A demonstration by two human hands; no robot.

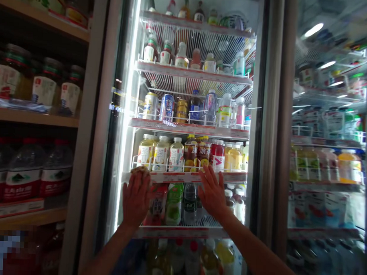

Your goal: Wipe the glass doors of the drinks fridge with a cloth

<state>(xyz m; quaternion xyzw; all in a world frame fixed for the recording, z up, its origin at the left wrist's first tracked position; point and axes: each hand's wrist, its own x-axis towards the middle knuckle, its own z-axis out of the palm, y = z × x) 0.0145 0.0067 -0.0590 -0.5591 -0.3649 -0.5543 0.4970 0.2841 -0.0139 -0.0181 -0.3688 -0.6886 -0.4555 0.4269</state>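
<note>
I face a lit drinks fridge (191,73) with a glass door. My left hand (136,200) is raised against the glass at the lower left, fingers together, pressing a small brownish pad or cloth (141,170) under its fingertips. My right hand (212,192) lies flat on the glass with fingers spread, holding nothing, just below the shelf rail (182,176). Behind the hands stand a red-labelled bottle (157,204), a green bottle (174,203) and a dark bottle (189,202). Above the rail is a row of yellow, white and red juice bottles (177,154).
Wooden shelves (33,118) on the left carry jars and large water bottles (26,170). A second fridge door (327,158) on the right reflects ceiling lights. A metal door frame (270,136) separates the two fridges. Higher fridge shelves hold cans (167,108) and more bottles.
</note>
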